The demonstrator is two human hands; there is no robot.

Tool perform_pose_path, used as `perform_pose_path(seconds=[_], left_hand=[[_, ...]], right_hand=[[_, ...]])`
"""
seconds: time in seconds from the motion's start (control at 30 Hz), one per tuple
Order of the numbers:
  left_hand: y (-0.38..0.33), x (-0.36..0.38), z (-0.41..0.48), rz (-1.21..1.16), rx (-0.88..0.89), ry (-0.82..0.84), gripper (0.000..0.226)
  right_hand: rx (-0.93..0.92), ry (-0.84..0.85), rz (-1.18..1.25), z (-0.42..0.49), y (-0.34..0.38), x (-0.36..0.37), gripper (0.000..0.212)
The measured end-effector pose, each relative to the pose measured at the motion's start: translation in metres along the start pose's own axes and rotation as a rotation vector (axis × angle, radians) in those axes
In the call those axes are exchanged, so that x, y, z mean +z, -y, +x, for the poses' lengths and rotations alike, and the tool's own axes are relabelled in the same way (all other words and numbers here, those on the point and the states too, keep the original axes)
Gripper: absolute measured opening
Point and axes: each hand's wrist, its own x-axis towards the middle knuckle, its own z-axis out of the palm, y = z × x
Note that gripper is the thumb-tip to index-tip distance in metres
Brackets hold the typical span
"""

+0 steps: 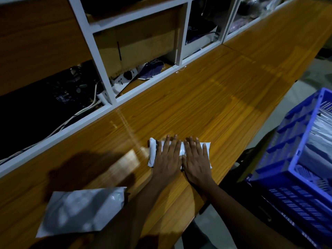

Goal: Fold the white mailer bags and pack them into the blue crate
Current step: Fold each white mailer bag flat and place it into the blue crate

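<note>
Long wooden bench top (206, 97), orange-brown and glossy, with the grain run lengthwise; patches of light are reflected on it. The far edge is bounded by a white shelf frame (115, 102). Two items are noted directly on the surface. A folded mailer bag (152, 153), compact, is laid near the front edge. A flat mailer bag (80, 211), unfolded, is laid skewed at the near left, well apart from the first.

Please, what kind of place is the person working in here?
Probably a packing or dispatch workstation: a wooden bench, a folded white mailer bag pressed flat under the left hand and right hand, and a blue crate beside the bench.
</note>
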Motion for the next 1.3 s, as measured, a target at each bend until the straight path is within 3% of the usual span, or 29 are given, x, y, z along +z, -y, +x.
perform_pose_path(seconds=[0.1,0.3,0.53,0.87,1.13,1.3], left_hand=[[0.001,0.004,-0.001,0.005,0.001,0.011,0.057],[0.013,0.001,0.046,0.052,-0.052,0.247,0.065],[0.022,0.009,0.081,0.075,-0.057,0.310,0.060],[0.009,0.015,0.019,0.019,-0.021,0.050,0.056],[0.011,0.008,0.021,0.008,-0.059,0.110,0.053],[0.020,0.004,0.004,0.046,0.070,0.088,0.058]], right_hand=[[0.000,0.012,-0.009,-0.003,0.001,0.002,0.057],[0.073,0.173,-0.022,0.047,-0.014,0.001,0.067],[0.086,0.219,-0.054,0.082,-0.025,0.005,0.075],[0.086,0.077,-0.022,0.027,-0.005,0.011,0.063],[0.083,0.075,0.001,0.029,-0.006,0.006,0.055],[-0.016,0.086,-0.014,0.014,-0.013,0.007,0.060]])
